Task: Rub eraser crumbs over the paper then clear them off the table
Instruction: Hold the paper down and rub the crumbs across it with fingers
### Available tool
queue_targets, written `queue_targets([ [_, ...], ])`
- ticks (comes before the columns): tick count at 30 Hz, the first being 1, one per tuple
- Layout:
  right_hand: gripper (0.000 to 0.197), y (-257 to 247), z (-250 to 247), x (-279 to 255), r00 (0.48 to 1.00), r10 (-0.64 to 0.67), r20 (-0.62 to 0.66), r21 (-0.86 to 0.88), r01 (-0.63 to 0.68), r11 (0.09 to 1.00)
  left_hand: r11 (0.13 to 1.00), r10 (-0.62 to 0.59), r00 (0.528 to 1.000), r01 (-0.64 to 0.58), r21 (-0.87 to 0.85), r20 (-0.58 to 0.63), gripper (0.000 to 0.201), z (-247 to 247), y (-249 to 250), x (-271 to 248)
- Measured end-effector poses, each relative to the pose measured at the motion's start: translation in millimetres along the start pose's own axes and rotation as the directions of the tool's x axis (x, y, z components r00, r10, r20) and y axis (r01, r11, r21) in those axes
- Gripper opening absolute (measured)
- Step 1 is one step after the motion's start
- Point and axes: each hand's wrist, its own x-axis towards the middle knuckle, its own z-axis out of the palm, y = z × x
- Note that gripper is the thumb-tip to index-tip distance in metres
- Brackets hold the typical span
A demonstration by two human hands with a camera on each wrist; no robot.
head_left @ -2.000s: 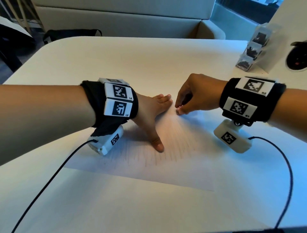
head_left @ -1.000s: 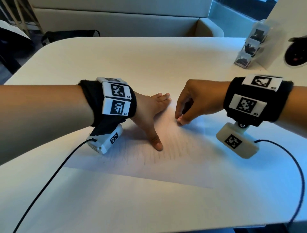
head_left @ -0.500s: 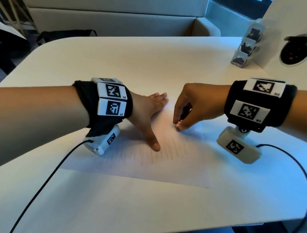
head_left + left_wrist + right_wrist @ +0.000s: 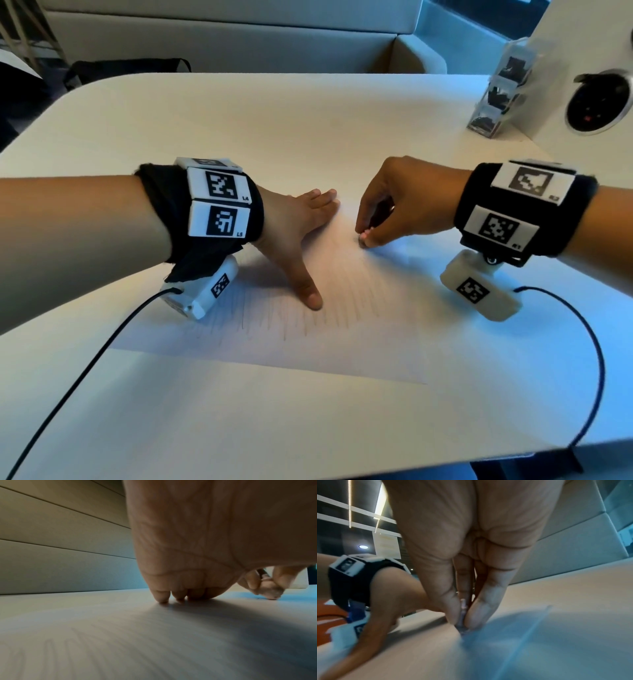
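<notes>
A white sheet of paper with faint pencil strokes lies on the white table. My left hand presses flat on it, fingers straight and thumb spread toward me. My right hand stands just right of it, fingertips down on the paper, thumb and fingers pinching a small pale eraser. In the left wrist view the left fingertips touch the paper, and the right hand shows behind them. Crumbs are too small to make out.
A clear plastic stand is at the back right beside a white panel with a round dark socket. Black cables trail from both wrists over the table's near part. A bench and a black bag lie beyond the far edge.
My right hand's pinched fingertips slid toward me across the paper, then back away again. The left hand has stayed pressed in place.
</notes>
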Motion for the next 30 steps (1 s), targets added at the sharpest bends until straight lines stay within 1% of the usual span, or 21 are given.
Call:
queue_targets([
  [2, 0.015, -3.8, 3.6, -4.3, 0.993, -0.022, 0.115, 0.012, 0.021, 1.0, 1.0, 0.003, 1.0, -0.003, -0.008, -0.008, 0.15, 0.8, -0.1, 0.3],
  [3, 0.015, -5.4, 3.9, -5.3, 0.988, -0.022, 0.151, 0.023, 0.019, 1.0, 1.0, 0.002, 1.0, -0.003, -0.012, -0.011, 0.15, 0.7, -0.3, 0.5],
  [4, 0.016, -5.3, 3.0, -4.5, 0.99, -0.018, 0.143, 0.028, 0.014, 1.0, 1.0, 0.001, 1.0, -0.001, -0.013, -0.009, 0.15, 0.4, -0.6, 0.8],
  [7, 0.016, 0.4, -1.2, -0.8, 1.0, 0.007, -0.012, 0.003, -0.007, 1.0, 1.0, -0.005, 1.0, 0.005, -0.017, 0.007, 0.151, 0.0, -0.9, 1.1],
  [8, 0.016, -0.2, -0.5, -1.3, 1.0, 0.001, -0.021, -0.002, -0.001, 1.0, 1.0, -0.004, 1.0, 0.005, -0.018, 0.009, 0.151, 0.2, -1.7, 0.8],
  [9, 0.015, -1.6, 1.5, -3.7, 1.0, -0.015, 0.011, 0.0, 0.015, 1.0, 1.0, -0.003, 1.0, 0.003, -0.021, 0.007, 0.153, 0.4, -1.2, 0.5],
  [11, 0.015, -5.4, 6.4, -9.8, 0.991, -0.041, 0.127, 0.023, 0.038, 0.999, 0.999, -0.001, 1.0, 0.002, -0.038, 0.002, 0.155, 1.0, 1.1, -0.5],
  [12, 0.015, -6.3, 6.7, -11.0, 0.987, -0.037, 0.154, 0.038, 0.032, 0.999, 0.999, -0.002, 1.0, 0.002, -0.044, 0.001, 0.155, 1.4, 1.9, -1.3],
  [13, 0.016, -5.2, 4.8, -10.1, 0.99, -0.025, 0.137, 0.044, 0.019, 0.999, 0.999, -0.004, 1.0, 0.004, -0.038, 0.003, 0.155, 0.7, 2.5, -1.9],
  [16, 0.017, 3.4, -0.9, -4.3, 1.0, 0.02, -0.014, 0.025, -0.019, 1.0, 1.0, -0.016, 1.0, 0.016, -0.017, 0.012, 0.149, 0.3, 2.2, -1.5],
  [17, 0.017, 4.1, -0.6, -5.1, 1.0, 0.015, -0.023, 0.017, -0.015, 1.0, 1.0, -0.017, 1.0, 0.017, -0.017, 0.009, 0.148, 0.5, 2.5, -1.0],
  [18, 0.016, 3.3, 1.7, -7.2, 1.0, 0.0, 0.004, 0.011, 0.0, 1.0, 1.0, -0.016, 1.0, 0.016, -0.019, 0.003, 0.148, 1.0, 2.9, -0.3],
  [20, 0.015, -1.7, 6.2, -12.6, 0.992, -0.024, 0.123, 0.016, 0.023, 1.0, 0.999, -0.011, 1.0, 0.011, -0.03, -0.006, 0.149, 1.9, 3.6, 0.1],
  [21, 0.015, -2.9, 6.7, -14.1, 0.987, -0.023, 0.159, 0.029, 0.019, 0.999, 0.999, -0.01, 1.0, 0.01, -0.036, -0.006, 0.15, 2.3, 4.6, 0.0],
  [22, 0.015, -2.6, 5.4, -13.5, 0.988, -0.016, 0.154, 0.036, 0.011, 0.999, 0.999, -0.01, 1.0, 0.009, -0.038, -0.005, 0.15, 2.1, 4.7, -0.3],
  [25, 0.015, 4.5, 1.0, -8.5, 1.0, 0.008, 0.015, 0.022, -0.009, 1.0, 0.999, -0.007, 1.0, 0.007, -0.031, 0.003, 0.149, 1.7, 5.1, -0.1],
  [26, 0.015, 4.9, 1.2, -9.0, 1.0, 0.003, 0.002, 0.016, -0.003, 1.0, 0.999, -0.008, 1.0, 0.008, -0.032, 0.002, 0.149, 2.0, 5.3, 0.3],
  [27, 0.015, 3.7, 2.7, -10.3, 1.0, -0.011, 0.027, 0.014, 0.011, 1.0, 0.999, -0.009, 1.0, 0.009, -0.034, -0.001, 0.149, 1.7, 5.2, 0.9],
  [29, 0.014, -2.6, 6.8, -15.3, 0.989, -0.035, 0.143, 0.017, 0.033, 0.999, 0.999, -0.011, 1.0, 0.011, -0.046, -0.008, 0.151, 2.1, 5.6, 0.4],
  [30, 0.014, -4.8, 6.8, -16.2, 0.984, -0.034, 0.176, 0.025, 0.03, 0.999, 0.999, -0.012, 1.0, 0.011, -0.05, -0.01, 0.152, 1.9, 5.3, -0.3],
])
